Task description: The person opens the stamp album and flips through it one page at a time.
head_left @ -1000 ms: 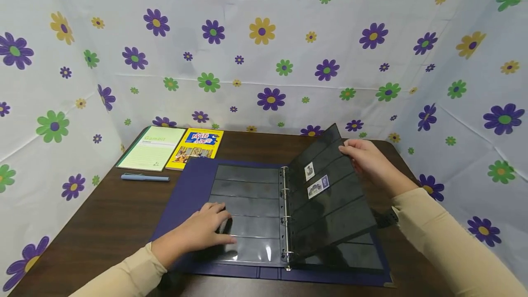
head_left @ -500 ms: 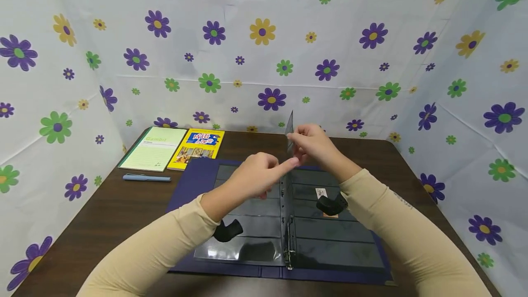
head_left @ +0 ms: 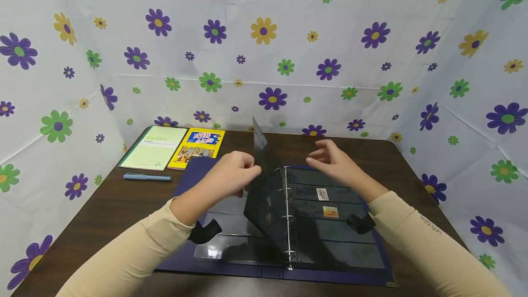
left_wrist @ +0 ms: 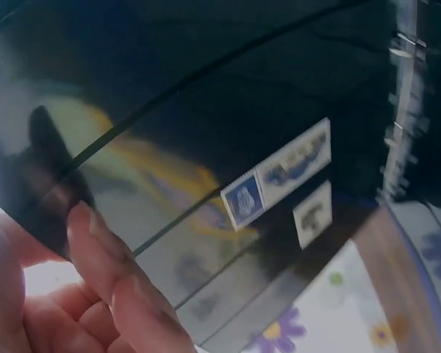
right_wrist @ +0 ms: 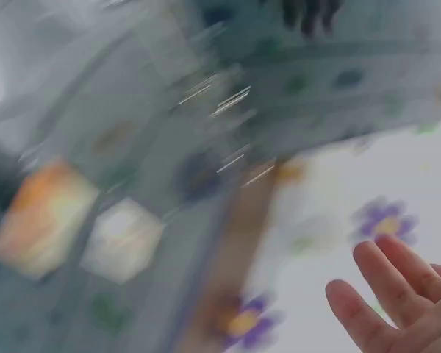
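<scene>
A dark blue ring-binder stamp album [head_left: 187, 264] lies spread on the table. My left hand [head_left: 231, 173] pinches the outer edge of a black stamp page [head_left: 266, 200], which stands tilted to the left of the metal rings [head_left: 288, 219]. In the left wrist view, thumb and fingers grip that page's edge, and two stamps [left_wrist: 279, 176] show in its pockets. Over the right side hovers my right hand [head_left: 336, 162], fingers spread and holding nothing. Beneath it lies another black page [head_left: 342, 251] with a grey-white stamp [head_left: 322, 194] and an orange stamp [head_left: 331, 212].
At the back left of the brown table [head_left: 99, 214] are a pale green notebook [head_left: 152, 148] and a yellow book [head_left: 195, 149]. A blue pen [head_left: 146, 177] lies before them. A flowered white curtain [head_left: 222, 63] surrounds the table. Black straps sit at both wrists.
The page has swung from the right, through upright, to the left. It passed from my right hand to my left hand, and the right hand let go and drew back rightward.
</scene>
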A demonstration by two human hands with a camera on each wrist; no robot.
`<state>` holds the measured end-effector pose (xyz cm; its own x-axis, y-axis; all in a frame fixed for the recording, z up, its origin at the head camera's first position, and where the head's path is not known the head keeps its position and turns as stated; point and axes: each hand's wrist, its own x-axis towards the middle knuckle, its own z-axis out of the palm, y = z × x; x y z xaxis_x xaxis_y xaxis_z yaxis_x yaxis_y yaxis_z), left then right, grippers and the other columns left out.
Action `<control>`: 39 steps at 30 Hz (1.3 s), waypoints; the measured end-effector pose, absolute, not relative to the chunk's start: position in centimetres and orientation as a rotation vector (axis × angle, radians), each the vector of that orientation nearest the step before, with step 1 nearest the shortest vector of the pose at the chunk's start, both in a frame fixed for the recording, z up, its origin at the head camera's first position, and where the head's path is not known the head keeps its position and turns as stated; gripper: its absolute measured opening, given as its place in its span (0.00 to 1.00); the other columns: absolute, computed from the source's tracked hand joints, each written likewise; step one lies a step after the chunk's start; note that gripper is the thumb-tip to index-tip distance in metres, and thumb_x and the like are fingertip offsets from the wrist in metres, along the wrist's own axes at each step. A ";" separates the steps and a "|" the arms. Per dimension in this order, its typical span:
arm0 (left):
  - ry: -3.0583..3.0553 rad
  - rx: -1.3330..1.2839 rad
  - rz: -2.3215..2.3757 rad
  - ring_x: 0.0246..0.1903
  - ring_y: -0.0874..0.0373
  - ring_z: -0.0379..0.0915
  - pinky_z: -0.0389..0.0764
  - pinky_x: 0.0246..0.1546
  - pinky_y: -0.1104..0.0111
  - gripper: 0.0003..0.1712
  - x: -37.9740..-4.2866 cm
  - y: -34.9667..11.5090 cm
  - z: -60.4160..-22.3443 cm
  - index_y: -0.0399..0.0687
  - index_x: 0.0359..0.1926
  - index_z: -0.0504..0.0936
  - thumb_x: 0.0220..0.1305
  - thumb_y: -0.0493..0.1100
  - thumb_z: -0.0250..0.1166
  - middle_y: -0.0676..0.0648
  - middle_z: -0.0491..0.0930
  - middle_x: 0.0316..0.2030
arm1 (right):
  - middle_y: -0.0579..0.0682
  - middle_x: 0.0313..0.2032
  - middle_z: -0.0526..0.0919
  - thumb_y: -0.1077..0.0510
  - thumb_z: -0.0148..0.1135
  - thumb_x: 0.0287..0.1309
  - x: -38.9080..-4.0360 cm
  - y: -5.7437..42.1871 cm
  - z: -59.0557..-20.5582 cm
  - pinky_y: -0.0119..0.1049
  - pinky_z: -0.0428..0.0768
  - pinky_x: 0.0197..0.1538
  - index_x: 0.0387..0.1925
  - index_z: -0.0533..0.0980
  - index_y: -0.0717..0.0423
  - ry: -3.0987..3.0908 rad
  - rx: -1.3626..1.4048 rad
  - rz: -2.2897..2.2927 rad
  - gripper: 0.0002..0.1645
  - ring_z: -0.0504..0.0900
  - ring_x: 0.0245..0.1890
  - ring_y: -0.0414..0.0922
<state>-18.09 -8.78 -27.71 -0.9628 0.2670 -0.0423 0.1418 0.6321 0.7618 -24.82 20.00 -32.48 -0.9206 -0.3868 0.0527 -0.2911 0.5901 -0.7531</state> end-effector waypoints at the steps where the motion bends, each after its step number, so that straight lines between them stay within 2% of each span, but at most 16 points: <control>1: 2.702 0.325 1.238 0.13 0.52 0.73 0.71 0.15 0.67 0.19 -18.0 -9.4 -27.9 0.42 0.16 0.69 0.63 0.44 0.57 0.43 0.73 0.14 | 0.60 0.59 0.71 0.37 0.58 0.58 -24.8 21.1 -33.5 0.56 0.68 0.54 0.66 0.53 0.60 2.740 -0.576 -1.171 0.46 0.71 0.57 0.56; 3: 2.709 0.298 1.230 0.13 0.52 0.73 0.71 0.16 0.67 0.20 -17.9 -10.6 -28.4 0.43 0.16 0.69 0.63 0.44 0.58 0.43 0.72 0.14 | 0.63 0.64 0.63 0.38 0.60 0.57 -25.0 23.4 -35.8 0.59 0.62 0.58 0.68 0.50 0.62 2.804 -0.554 -1.033 0.51 0.63 0.62 0.60; 6: 2.724 0.262 1.202 0.12 0.52 0.72 0.73 0.18 0.66 0.21 -17.7 -12.3 -29.2 0.43 0.16 0.68 0.63 0.45 0.60 0.43 0.72 0.13 | 0.69 0.66 0.55 0.40 0.63 0.55 -25.4 26.4 -39.0 0.62 0.57 0.59 0.68 0.47 0.69 2.863 -0.507 -0.849 0.55 0.56 0.64 0.66; 10: 2.755 0.214 1.132 0.12 0.50 0.73 0.74 0.20 0.65 0.21 -17.5 -14.3 -30.3 0.44 0.16 0.69 0.61 0.48 0.63 0.45 0.71 0.12 | 0.75 0.65 0.50 0.41 0.67 0.50 -26.1 29.4 -42.4 0.63 0.53 0.60 0.67 0.46 0.76 2.894 -0.476 -0.672 0.61 0.52 0.64 0.70; 13: 2.784 0.196 1.054 0.12 0.51 0.73 0.72 0.20 0.65 0.22 -17.1 -15.6 -31.5 0.44 0.16 0.70 0.60 0.49 0.64 0.46 0.71 0.10 | 0.76 0.65 0.48 0.39 0.70 0.45 -26.5 30.8 -43.8 0.63 0.51 0.61 0.67 0.45 0.76 2.869 -0.475 -0.673 0.66 0.50 0.64 0.71; 17: 2.816 0.145 0.926 0.12 0.53 0.73 0.66 0.17 0.66 0.22 -16.7 -17.0 -33.5 0.45 0.16 0.69 0.60 0.51 0.65 0.48 0.69 0.09 | 0.75 0.66 0.47 0.36 0.71 0.42 -26.8 31.6 -44.3 0.67 0.48 0.59 0.68 0.44 0.74 2.860 -0.485 -0.674 0.69 0.49 0.64 0.71; 21: 2.847 0.051 0.788 0.12 0.55 0.72 0.61 0.13 0.69 0.23 -16.4 -17.7 -35.8 0.46 0.16 0.68 0.59 0.53 0.65 0.50 0.67 0.10 | 0.75 0.66 0.46 0.35 0.69 0.43 -27.0 31.9 -44.2 0.69 0.43 0.58 0.68 0.45 0.73 2.856 -0.493 -0.618 0.68 0.48 0.65 0.71; 26: 2.886 -0.034 0.617 0.11 0.58 0.65 0.55 0.13 0.70 0.26 -15.9 -17.9 -38.6 0.48 0.14 0.65 0.58 0.55 0.65 0.53 0.60 0.10 | 0.74 0.66 0.47 0.35 0.69 0.45 -26.9 31.8 -44.3 0.69 0.44 0.59 0.68 0.46 0.73 2.844 -0.489 -0.619 0.67 0.48 0.65 0.70; 30: 2.918 -0.082 0.488 0.13 0.58 0.61 0.58 0.15 0.67 0.25 -15.4 -17.8 -40.5 0.49 0.15 0.66 0.56 0.56 0.66 0.52 0.62 0.12 | 0.74 0.66 0.51 0.34 0.69 0.43 -26.8 31.5 -44.4 0.68 0.47 0.58 0.67 0.48 0.74 2.867 -0.513 -0.575 0.67 0.52 0.64 0.70; 32: 2.947 -0.095 0.446 0.14 0.57 0.63 0.61 0.15 0.65 0.24 -15.3 -17.6 -41.1 0.48 0.16 0.68 0.55 0.56 0.68 0.51 0.65 0.13 | 0.74 0.65 0.52 0.34 0.69 0.43 -26.7 31.5 -44.4 0.68 0.48 0.59 0.67 0.49 0.74 2.880 -0.508 -0.553 0.67 0.53 0.64 0.69; 36: 3.139 0.068 0.331 0.24 0.49 0.70 0.70 0.18 0.58 0.23 -15.3 -17.0 -42.0 0.43 0.28 0.75 0.49 0.57 0.71 0.44 0.72 0.24 | 0.74 0.64 0.54 0.34 0.70 0.42 -26.8 31.4 -44.2 0.67 0.50 0.59 0.66 0.50 0.75 2.901 -0.523 -0.528 0.67 0.54 0.63 0.70; 39: 3.251 0.428 0.239 0.43 0.41 0.71 0.76 0.30 0.51 0.35 -15.3 -16.5 -42.3 0.40 0.46 0.77 0.47 0.62 0.70 0.38 0.74 0.44 | 0.74 0.64 0.55 0.34 0.70 0.41 -26.8 31.4 -44.2 0.65 0.52 0.59 0.66 0.51 0.75 2.910 -0.539 -0.538 0.67 0.55 0.63 0.70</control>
<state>-15.26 -16.54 -42.33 -0.9557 0.2453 0.1626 0.2664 0.9559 0.1238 -26.83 31.42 -44.21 -0.9273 -0.3687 -0.0652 -0.3210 0.8724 -0.3685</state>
